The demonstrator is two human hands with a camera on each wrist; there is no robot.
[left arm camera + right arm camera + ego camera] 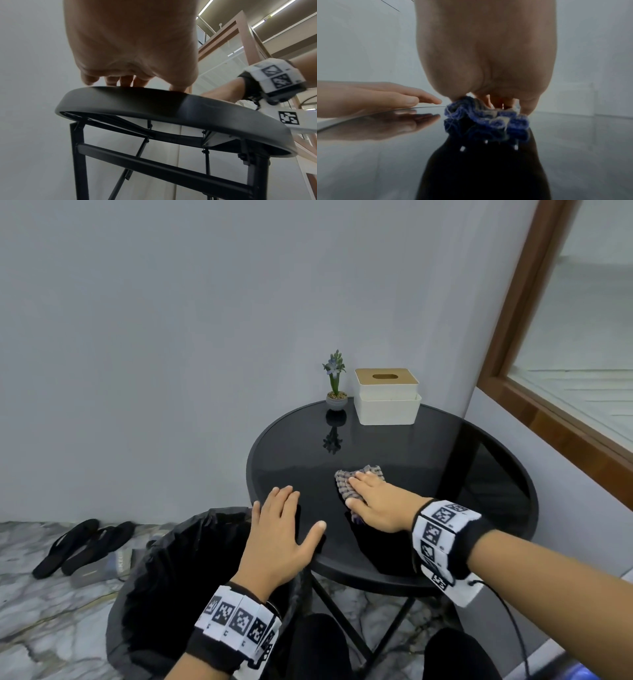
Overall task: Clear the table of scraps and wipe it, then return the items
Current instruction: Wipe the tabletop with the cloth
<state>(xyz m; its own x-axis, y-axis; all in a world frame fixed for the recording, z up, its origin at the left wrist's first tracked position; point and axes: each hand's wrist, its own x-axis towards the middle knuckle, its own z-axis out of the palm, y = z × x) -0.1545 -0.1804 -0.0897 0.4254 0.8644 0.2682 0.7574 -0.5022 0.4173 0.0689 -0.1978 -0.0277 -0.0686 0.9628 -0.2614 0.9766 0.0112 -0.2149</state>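
A round black glass table [479, 474] stands by the wall. My right hand [373, 498] lies flat on a crumpled blue-grey checked cloth [346, 484] near the table's middle, pressing it onto the glass. The right wrist view shows the cloth [486, 119] bunched under the palm, fingers straight over it. My left hand [284, 529] rests open with spread fingers on the table's near-left edge, holding nothing. From below, the left wrist view shows its fingers [125, 81] over the table rim [171, 106]. No scraps show on the glass.
A small potted flower [335, 385] and a white tissue box with a wooden lid [387, 395] stand at the table's far edge. A bin lined with a black bag [178, 587] stands at the table's left. Black sandals [82, 546] lie on the marble floor.
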